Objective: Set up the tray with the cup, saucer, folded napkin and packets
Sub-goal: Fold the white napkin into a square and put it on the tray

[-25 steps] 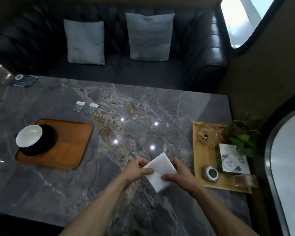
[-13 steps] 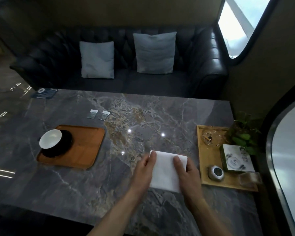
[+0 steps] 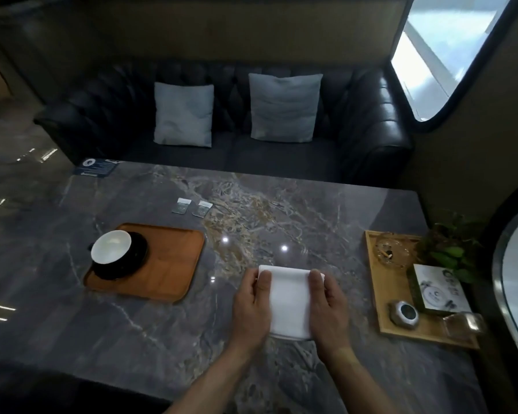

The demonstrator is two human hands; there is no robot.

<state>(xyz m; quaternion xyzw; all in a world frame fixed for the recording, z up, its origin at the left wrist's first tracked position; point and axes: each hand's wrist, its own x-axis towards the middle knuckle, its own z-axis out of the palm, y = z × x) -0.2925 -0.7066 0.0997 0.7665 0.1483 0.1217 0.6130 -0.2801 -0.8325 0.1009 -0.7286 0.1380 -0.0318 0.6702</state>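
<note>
Wooden tray (image 3: 168,273) near table (image 3: 132,339) left edge. Folded napkin (image 3: 287,300) flat near front edge, sides pinched by left hand (image 3: 248,309) and right hand (image 3: 329,306), thumbs on top. Saucer (image 3: 133,259) under cup (image 3: 111,245), tray's left end. Packets (image 3: 180,205) beyond tray's far right corner.

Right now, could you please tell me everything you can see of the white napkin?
The white napkin looks like soft cloth or paper, folded into a neat rectangle with layers showing at its near edge. It lies flat on the grey marble table, right of the wooden tray and off it. The left hand and right hand hold its side edges, thumbs on top.
</note>
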